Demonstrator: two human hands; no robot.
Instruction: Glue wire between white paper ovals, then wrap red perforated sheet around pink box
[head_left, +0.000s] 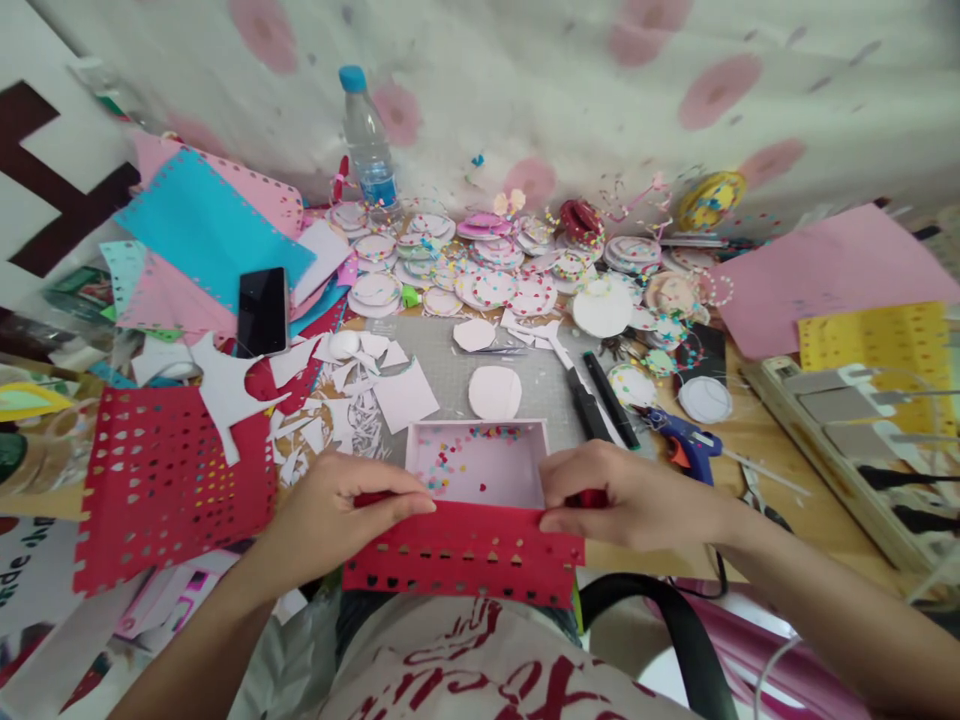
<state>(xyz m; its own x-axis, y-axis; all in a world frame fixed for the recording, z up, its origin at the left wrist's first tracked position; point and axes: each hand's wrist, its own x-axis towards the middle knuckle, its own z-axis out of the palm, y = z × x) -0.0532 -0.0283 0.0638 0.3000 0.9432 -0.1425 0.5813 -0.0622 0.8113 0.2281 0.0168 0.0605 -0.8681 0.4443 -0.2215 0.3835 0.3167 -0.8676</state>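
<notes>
A red sheet with rows of punched holes (465, 575) is stretched between my two hands at the table's front edge. My left hand (352, 500) pinches its left part between thumb and fingers. My right hand (611, 495) has its fingers closed on the right part, close to the box's right wall. Just beyond the sheet stands a shallow white box (517, 475) with small coloured confetti pieces scattered inside. The sheet hides the box's near side. A round white paper disc (495, 392) lies behind it on the grey cutting mat (442, 360).
Stacked decorated discs (495, 285) line the back, near a water bottle (367, 140). White scraps (405, 395), a phone (262, 310) and another punched red sheet (180, 480) lie left. To the right are a cutter (589, 405), a blue glue gun (686, 440), scissors (754, 490) and a power strip (825, 450).
</notes>
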